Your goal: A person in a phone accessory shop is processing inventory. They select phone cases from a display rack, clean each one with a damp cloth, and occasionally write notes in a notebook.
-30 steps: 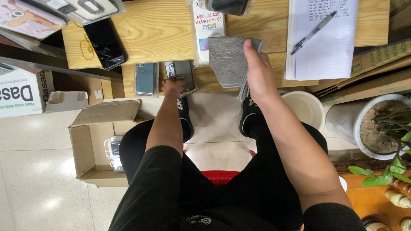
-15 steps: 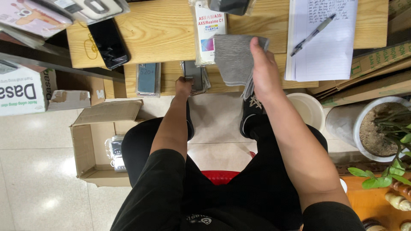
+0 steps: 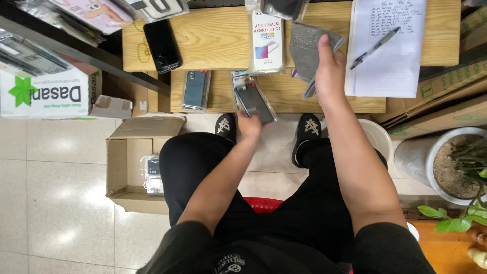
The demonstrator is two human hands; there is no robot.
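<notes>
The left hand (image 3: 248, 124) pinches the near end of a phone in a clear sleeve (image 3: 252, 99), lifted at the worktop's (image 3: 213, 45) front edge. The right hand (image 3: 328, 68) presses closed on a grey cloth (image 3: 304, 45) lying on the worktop. A second sleeved phone (image 3: 194, 89), a black phone (image 3: 161, 45) and a packaged case (image 3: 267, 38) lie untouched nearby; judging by this, wiping has barely begun.

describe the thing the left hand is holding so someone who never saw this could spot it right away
Start at the wooden table along the top, then drop to its lower front ledge. At the middle of that edge the left hand grips a dark phone in a clear plastic sleeve, tilted and partly off the edge. The similar blue-grey packet to its left lies flat and untouched; the grey cloth is under the right hand.
</notes>
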